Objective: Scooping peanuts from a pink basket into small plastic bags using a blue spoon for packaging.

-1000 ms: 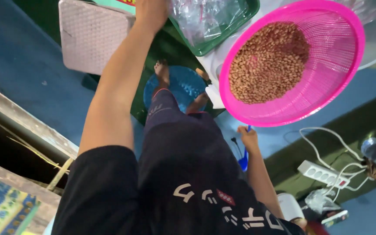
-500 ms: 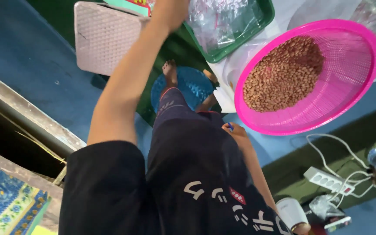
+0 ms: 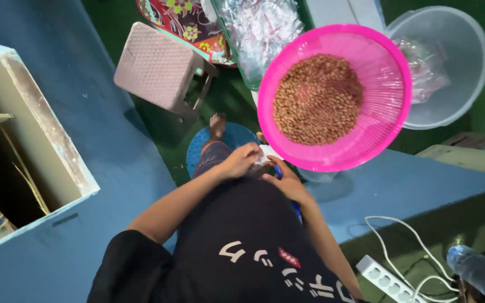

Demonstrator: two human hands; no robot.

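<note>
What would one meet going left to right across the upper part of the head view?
Open pale box edge → pinkish-grey plastic stool → clear plastic bags in a tray → pink plastic colander of brown nuts → clear round plastic basin.

1. A black short-sleeved T-shirt (image 3: 237, 252) is worn; the sleeve ends above the elbow on the left arm.
2. White angular characters are printed across the shirt, with a small red patch (image 3: 291, 257) set among them.
3. Both forearms are left bare; no watch, bracelet or glove is seen on the left hand (image 3: 241, 161) or the right hand (image 3: 288, 182).
4. Dark trousers are worn, with a thin red trim line at the hem of one leg (image 3: 211, 157) and a faint pale mark on the fabric.
5. A bare foot (image 3: 216, 124) is seen, no shoe or sock.
</note>
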